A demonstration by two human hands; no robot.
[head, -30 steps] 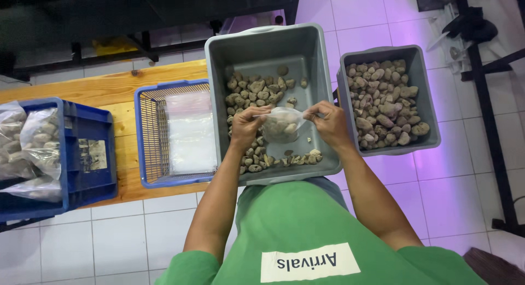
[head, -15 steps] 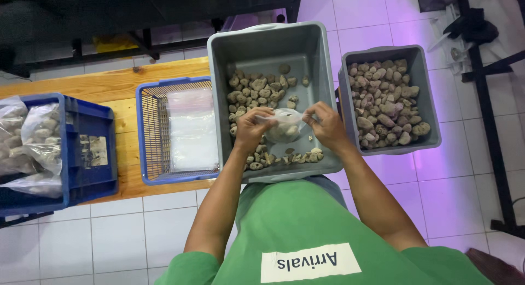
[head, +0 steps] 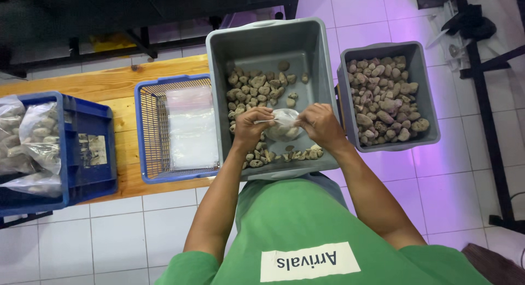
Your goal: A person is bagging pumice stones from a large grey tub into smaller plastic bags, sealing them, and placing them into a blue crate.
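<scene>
Your left hand (head: pixel 249 126) and right hand (head: pixel 321 125) both pinch a small clear bag (head: pixel 283 125) of stones at frame centre, over the grey tub (head: pixel 262 50). Filled bags (head: pixel 24 137) wait far left; many loose stones (head: pixel 257 88) remain.

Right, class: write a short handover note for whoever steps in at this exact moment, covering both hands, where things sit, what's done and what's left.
Left hand and right hand together hold a small clear bag of stones over the big grey tub.
Loose stones lie in that tub; the smaller grey tub to the right is full of them.
Empty clear bags lie in the blue basket.
Done: filled bags sit in the blue crate.
Left: many loose stones.
</scene>
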